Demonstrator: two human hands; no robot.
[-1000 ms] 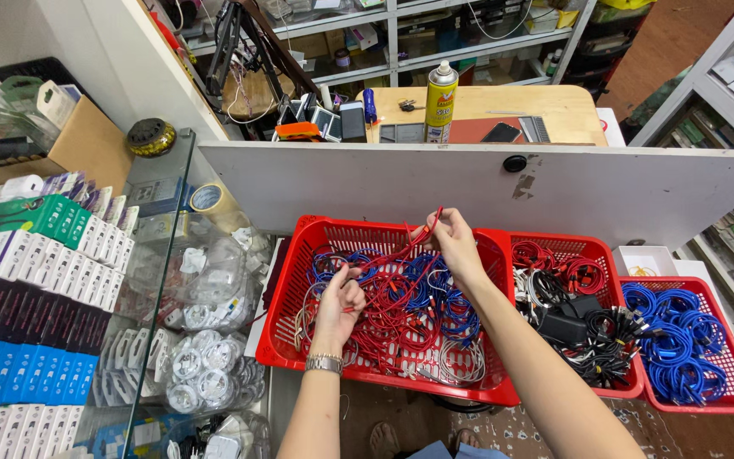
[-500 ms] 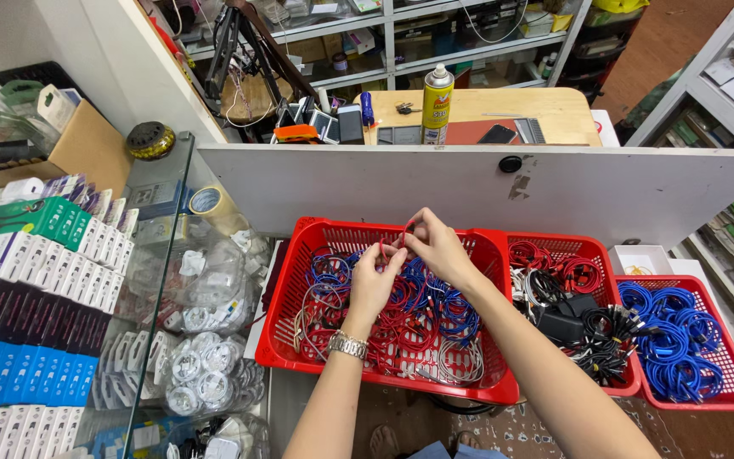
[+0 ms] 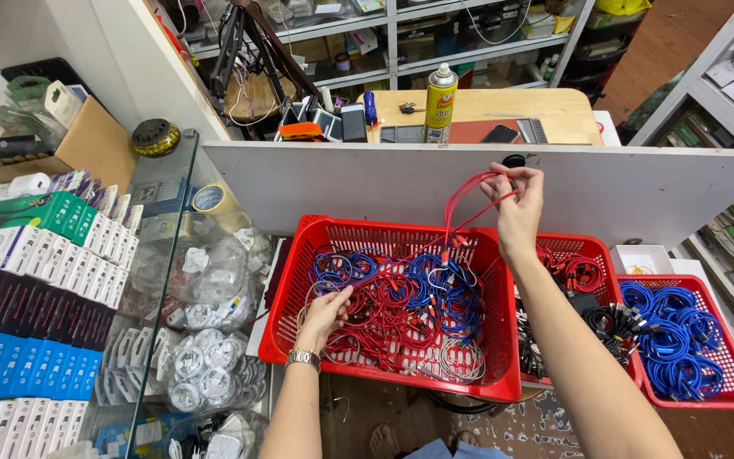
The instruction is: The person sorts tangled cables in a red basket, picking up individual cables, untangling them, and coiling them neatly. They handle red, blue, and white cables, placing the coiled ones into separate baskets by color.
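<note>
A white partition board (image 3: 384, 183) is seen crossing the middle of the frame, with a wooden desk (image 3: 545, 110) behind it in the upper centre, on which a yellow spray can (image 3: 441, 100) is stood among small tools; metal shelving fills the top edge. A glass display case (image 3: 159, 280) with coiled white cables and rows of coloured boxes (image 3: 27, 314) occupies the left side. In the centre a large red basket (image 3: 388, 314) is filled with tangled red, blue and white cables, and two smaller red baskets (image 3: 698, 340) of sorted black and blue cables are set at the right. The right hand (image 3: 516, 204) is raised above the basket's far rim, its grip clamped on a red cable (image 3: 460, 200), apparently lifted high so that the looped length is drawn free of the tangle. The left hand (image 3: 324, 314), a watch at the wrist, is pressed into the pile at lower centre, its grip closed on the cables, seemingly to hold them down.
</note>
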